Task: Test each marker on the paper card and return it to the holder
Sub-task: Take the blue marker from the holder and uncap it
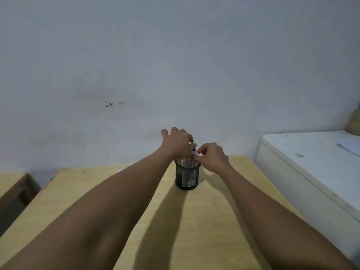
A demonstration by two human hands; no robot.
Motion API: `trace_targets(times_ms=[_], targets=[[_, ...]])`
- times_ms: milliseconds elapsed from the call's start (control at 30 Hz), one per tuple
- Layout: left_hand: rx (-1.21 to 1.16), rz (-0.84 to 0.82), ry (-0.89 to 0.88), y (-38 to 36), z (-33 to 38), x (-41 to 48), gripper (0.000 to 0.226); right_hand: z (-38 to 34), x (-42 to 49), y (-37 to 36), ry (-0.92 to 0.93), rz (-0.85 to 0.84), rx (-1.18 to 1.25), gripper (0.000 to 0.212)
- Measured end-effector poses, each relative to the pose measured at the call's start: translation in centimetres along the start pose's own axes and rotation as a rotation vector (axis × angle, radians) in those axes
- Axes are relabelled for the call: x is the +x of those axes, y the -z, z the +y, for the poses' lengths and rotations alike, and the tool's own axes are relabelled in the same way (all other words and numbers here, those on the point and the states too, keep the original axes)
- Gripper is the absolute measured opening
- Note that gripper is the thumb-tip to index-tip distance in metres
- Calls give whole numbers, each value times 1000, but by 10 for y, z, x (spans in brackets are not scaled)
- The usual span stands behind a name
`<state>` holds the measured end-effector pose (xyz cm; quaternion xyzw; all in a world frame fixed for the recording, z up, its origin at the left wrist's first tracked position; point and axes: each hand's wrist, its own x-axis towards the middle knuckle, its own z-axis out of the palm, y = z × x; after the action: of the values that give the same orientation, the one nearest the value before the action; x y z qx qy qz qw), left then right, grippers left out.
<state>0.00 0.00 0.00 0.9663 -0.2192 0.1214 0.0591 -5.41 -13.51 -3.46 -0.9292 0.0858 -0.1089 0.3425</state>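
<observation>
Here, both bare hands meet just above the black mesh holder (187, 177) standing on the wooden table (194, 230): left hand (178, 142) pinching a marker (193, 150) upright over the rim, right hand (211, 155) curled beside it, its grasp unclear, with more markers inside the holder.

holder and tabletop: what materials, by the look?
Holder: looks like black metal wire mesh, matte; the markers inside show through its wall. Plastic mesh can't be ruled out.
Tabletop: pale yellowish wood or wood-look laminate, smooth with low sheen; faint grain shows, but whether it is solid wood cannot be told.
</observation>
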Motion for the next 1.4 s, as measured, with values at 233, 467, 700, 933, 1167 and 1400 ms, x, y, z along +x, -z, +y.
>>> trace_targets(times_ms=[233,467,700,933,1167,1400], targets=[[-228,-9,92,6,8,3,27,1,1,-4,7,17,88,17],[-511,151,229,58,0,-10,31,-24,-9,12,62,17,217,13],[-959,321,443,117,-48,-55,53,-85,-50,40,96,18,844,31],[-1060,300,423,131,-75,-115,47,-149,-79,11,23,-101,1176,13],[-1298,415,493,119,-109,-155,27,-187,-84,-35,-21,-210,1287,4],[-1350,539,593,98,-135,-163,23,-202,-83,-76,-58,-267,1359,3]])
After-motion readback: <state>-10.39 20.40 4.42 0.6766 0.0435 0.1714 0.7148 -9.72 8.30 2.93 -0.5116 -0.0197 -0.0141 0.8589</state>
